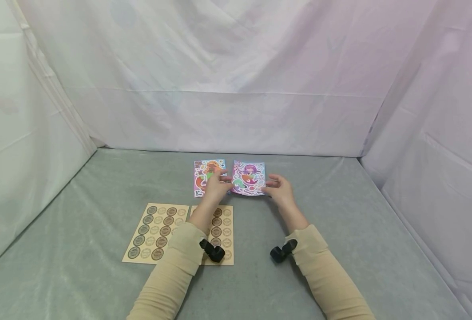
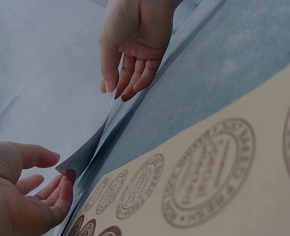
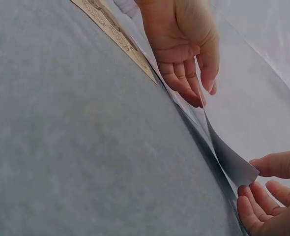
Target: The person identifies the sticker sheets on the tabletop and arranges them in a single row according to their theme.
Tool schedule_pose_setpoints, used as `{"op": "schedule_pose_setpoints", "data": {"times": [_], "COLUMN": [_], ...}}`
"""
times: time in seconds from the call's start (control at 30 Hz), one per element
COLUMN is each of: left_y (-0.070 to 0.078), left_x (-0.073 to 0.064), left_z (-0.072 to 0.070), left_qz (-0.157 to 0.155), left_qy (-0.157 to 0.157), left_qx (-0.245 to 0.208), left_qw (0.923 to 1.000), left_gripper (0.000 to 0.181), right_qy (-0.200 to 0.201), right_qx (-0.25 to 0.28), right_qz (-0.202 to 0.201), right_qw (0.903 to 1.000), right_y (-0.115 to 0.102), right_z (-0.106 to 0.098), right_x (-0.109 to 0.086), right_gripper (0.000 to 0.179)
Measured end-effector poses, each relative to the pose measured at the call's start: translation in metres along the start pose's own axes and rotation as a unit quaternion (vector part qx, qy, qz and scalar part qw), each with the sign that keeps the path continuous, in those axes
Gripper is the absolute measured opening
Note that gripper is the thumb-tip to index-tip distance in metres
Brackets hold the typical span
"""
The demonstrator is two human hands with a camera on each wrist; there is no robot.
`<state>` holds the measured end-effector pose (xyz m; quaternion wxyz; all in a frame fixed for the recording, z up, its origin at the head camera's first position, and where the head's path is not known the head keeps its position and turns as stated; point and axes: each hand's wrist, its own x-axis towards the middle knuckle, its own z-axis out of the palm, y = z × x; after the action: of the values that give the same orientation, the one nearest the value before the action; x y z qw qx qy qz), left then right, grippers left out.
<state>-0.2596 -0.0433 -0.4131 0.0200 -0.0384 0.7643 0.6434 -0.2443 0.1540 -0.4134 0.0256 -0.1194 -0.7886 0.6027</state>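
Note:
Both hands are on a mermaid sticker sheet (image 1: 249, 175) with a purple-haired figure, near the back of the table. My left hand (image 1: 216, 187) pinches its left edge, and my right hand (image 1: 281, 192) pinches its lower right corner between thumb and fingers. In the right wrist view the sheet's grey underside (image 3: 233, 162) shows, its near edge lifted and bowed. Another colourful sticker sheet (image 1: 199, 183), with an orange-haired mermaid, lies just to the left, partly covered by the left hand.
Two tan sheets of round label stickers lie nearer the front: the left sheet (image 1: 144, 242) and the right sheet (image 1: 228, 235), which the left forearm partly hides. Grey cloth (image 1: 339, 213) covers the table. White curtains (image 1: 236, 120) enclose the back and sides.

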Motion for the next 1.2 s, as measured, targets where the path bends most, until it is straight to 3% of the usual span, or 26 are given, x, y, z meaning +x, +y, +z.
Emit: {"op": "schedule_pose_setpoints", "data": {"times": [0.53, 0.93, 1.2], "left_y": [0.004, 0.007, 0.012], "left_x": [0.001, 0.001, -0.001], "left_z": [-0.002, -0.008, -0.01], "left_qz": [-0.005, 0.007, 0.023], "left_qy": [-0.001, -0.016, -0.031], "left_qx": [-0.031, -0.036, -0.037], "left_qw": [0.9995, 0.9992, 0.9986], "left_gripper": [0.063, 0.059, 0.057], "right_qy": [-0.005, -0.047, -0.068], "right_qx": [0.004, 0.023, -0.007], "right_qz": [0.022, 0.016, 0.026], "right_qw": [0.9997, 0.9985, 0.9973], "right_y": [-0.003, -0.006, -0.01], "right_z": [-0.004, -0.012, -0.019], "right_x": [0.002, 0.006, 0.007], "right_gripper": [0.059, 0.062, 0.064]}}
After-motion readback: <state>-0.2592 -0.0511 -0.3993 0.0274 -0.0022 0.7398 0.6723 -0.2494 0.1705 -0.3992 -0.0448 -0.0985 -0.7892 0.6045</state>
